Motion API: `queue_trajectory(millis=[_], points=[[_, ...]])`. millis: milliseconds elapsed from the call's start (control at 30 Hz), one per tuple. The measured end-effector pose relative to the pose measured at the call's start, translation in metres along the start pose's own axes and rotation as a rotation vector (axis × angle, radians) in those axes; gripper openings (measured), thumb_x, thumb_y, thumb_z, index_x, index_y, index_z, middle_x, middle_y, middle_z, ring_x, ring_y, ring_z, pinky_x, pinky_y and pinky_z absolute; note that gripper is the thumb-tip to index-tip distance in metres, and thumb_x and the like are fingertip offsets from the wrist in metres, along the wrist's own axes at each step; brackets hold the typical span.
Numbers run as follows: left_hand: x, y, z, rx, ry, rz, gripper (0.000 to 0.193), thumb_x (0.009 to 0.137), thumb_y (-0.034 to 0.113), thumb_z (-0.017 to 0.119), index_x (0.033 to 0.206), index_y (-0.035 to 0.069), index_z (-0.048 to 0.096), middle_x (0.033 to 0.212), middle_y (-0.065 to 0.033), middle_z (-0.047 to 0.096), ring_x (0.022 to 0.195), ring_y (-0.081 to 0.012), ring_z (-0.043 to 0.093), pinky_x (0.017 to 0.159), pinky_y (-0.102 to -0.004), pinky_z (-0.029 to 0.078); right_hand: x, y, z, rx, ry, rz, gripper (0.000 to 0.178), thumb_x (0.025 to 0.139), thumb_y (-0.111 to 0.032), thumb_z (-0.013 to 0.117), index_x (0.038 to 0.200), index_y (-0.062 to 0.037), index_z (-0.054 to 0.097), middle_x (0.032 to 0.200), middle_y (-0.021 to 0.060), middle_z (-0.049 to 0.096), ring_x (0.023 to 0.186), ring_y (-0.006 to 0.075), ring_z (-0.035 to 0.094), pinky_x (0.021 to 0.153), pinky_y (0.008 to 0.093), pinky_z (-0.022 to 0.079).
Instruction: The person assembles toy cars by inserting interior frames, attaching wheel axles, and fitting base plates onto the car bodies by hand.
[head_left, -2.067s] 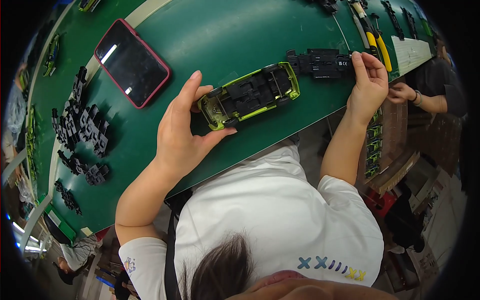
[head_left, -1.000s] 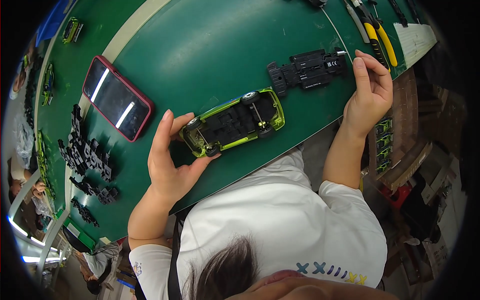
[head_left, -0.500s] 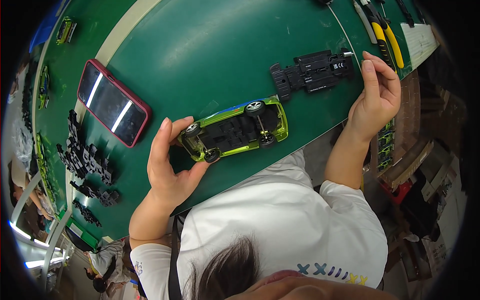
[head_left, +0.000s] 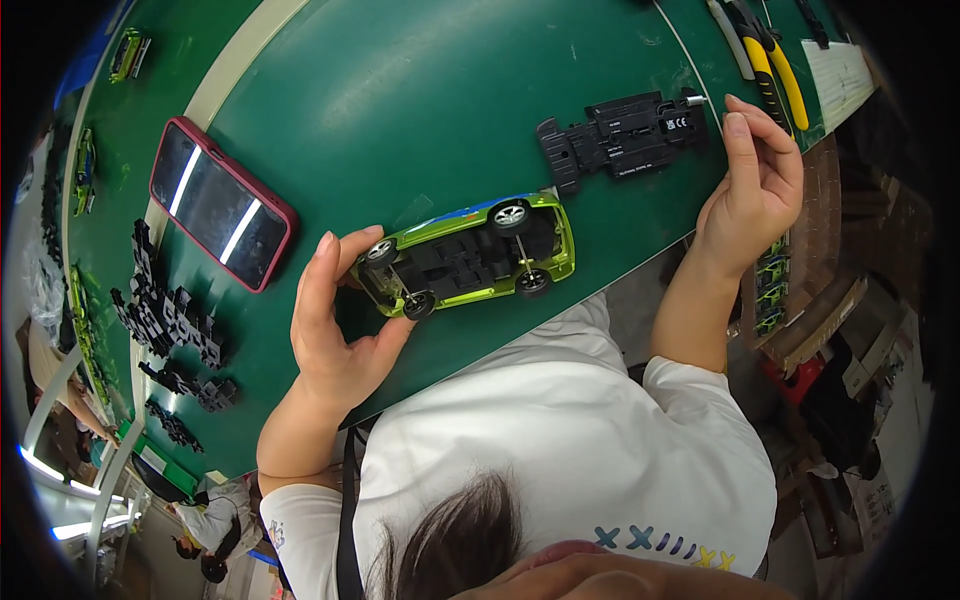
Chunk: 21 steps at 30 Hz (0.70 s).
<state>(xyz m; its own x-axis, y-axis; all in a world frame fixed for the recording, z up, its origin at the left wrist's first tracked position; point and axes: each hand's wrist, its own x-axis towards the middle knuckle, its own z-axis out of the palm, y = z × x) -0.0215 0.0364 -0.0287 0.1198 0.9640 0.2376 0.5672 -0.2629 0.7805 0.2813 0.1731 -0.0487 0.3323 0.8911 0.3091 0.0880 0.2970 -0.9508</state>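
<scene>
My left hand (head_left: 335, 340) grips one end of a green toy car (head_left: 470, 262) between thumb and fingers. The car lies upside down, its black inside, two thin metal axles and wheels facing up; a blue patch shows on its far side. Beyond it to the right, a black plastic chassis plate (head_left: 630, 138) rests on the green table, a small silver piece at its right end. Close by that end, my right hand (head_left: 755, 190) is raised with thumb and forefinger brought together. Whatever may be between those fingertips is too small to make out.
A phone in a red case (head_left: 222, 205) lies left on the table (head_left: 400, 100). Below it sits a pile of black plastic parts (head_left: 175, 320). Yellow-and-black pliers (head_left: 775, 70) are at the far right. More green cars (head_left: 80, 330) line the left edge; a brown carton (head_left: 815, 320) stands right.
The whole view has shifted slightly. My left hand still grips the car, which has tilted a little; my right hand keeps nearly the same pose and place.
</scene>
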Motion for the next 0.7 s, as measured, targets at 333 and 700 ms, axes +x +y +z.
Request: queue_trajectory(millis=[333, 700], points=[[-0.004, -0.001, -0.004, -0.023, -0.058, -0.032, 0.1, 0.069, -0.002, 0.082, 0.146, 0.001, 0.02, 0.126, -0.0245, 0.054, 0.108, -0.0279, 0.06, 0.09, -0.0348, 0.051, -0.025, -0.073, 0.028, -0.316, -0.786, 0.286, 0.047, 0.071, -0.007, 0.079, 0.114, -0.002, 0.061, 0.09, 0.0055, 0.06, 0.056, 0.0044, 0.049, 0.049, 0.0182, 0.038], [-0.004, -0.001, -0.004, -0.008, -0.062, -0.022, 0.098, 0.068, -0.003, 0.081, 0.145, 0.0, 0.021, 0.126, -0.0245, 0.055, 0.111, -0.0299, 0.06, 0.093, -0.0375, 0.05, -0.01, -0.078, 0.045, -0.413, -1.162, 0.433, 0.036, 0.079, -0.009, 0.071, 0.111, 0.0014, 0.059, 0.064, 0.01, 0.064, 0.053, 0.0202, 0.063, 0.051, 0.0301, 0.047]])
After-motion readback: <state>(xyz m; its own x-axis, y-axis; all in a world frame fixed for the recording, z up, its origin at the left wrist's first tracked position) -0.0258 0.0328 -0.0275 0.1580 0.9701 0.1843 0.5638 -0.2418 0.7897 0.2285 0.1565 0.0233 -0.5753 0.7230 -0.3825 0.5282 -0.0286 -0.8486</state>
